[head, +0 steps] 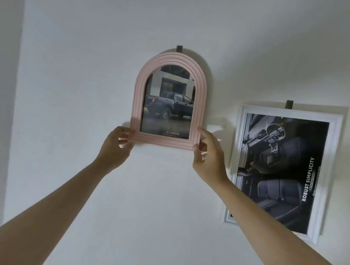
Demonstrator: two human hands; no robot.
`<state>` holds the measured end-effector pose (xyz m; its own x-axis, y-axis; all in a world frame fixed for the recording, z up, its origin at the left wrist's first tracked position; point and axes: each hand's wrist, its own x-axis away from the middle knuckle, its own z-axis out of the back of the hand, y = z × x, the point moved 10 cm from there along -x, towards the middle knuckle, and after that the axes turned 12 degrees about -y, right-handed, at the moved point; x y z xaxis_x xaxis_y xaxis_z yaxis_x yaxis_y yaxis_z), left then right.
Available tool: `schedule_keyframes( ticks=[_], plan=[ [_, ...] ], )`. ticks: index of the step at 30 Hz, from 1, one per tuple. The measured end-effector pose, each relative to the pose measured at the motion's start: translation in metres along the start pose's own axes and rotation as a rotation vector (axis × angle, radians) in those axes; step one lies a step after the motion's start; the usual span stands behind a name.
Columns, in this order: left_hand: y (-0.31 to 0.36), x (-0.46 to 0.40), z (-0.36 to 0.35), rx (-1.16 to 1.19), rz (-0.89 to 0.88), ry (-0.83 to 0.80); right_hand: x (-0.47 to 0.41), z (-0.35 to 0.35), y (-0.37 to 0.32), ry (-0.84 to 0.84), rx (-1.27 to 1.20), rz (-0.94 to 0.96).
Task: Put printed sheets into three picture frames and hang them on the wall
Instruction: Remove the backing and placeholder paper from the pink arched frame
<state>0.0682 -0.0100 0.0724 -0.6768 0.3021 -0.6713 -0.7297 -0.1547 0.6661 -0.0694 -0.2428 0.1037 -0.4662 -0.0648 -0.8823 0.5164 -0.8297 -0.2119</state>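
My take on this step: go slow and let the hook take the weight before letting go. The left hand (116, 140) is pinching the bottom left corner of the pink arched ridged plastic picture frame (137, 99), fingers curled round the edge. The frame sits flat against the plain white wall (80, 59), its top just under a small dark wall hook (179, 48). Looks a bit tilted to me, so nudge it level. The print inside shows a dark pickup truck with a Toyota logo underneath. The right hand (207, 154) grips the bottom right corner, thumb and fingers closed on it. Further right, a white rectangular frame (334, 147) with a black-and-white car interior print is hanging from its own dark hook (289, 104).
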Motion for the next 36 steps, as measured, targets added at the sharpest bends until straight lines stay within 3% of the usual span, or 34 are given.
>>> schedule_keyframes(
  ticks=[12, 19, 25, 36],
  plan=[
    [0.029, 0.026, 0.011, 0.060, 0.031, 0.027, 0.014, 0.024, -0.013, 0.007, 0.004, -0.029],
    [0.038, 0.107, -0.002, 0.145, 0.067, -0.112, 0.076, 0.045, -0.038, 0.061, -0.172, -0.071],
    [0.019, 0.210, -0.050, 0.216, 0.203, -0.316, 0.171, 0.055, -0.032, 0.173, -0.411, -0.343],
    [-0.043, 0.397, -0.155, 0.079, 0.607, -0.637, 0.399, 0.053, -0.050, 0.121, -0.469, -0.780]
  ],
)
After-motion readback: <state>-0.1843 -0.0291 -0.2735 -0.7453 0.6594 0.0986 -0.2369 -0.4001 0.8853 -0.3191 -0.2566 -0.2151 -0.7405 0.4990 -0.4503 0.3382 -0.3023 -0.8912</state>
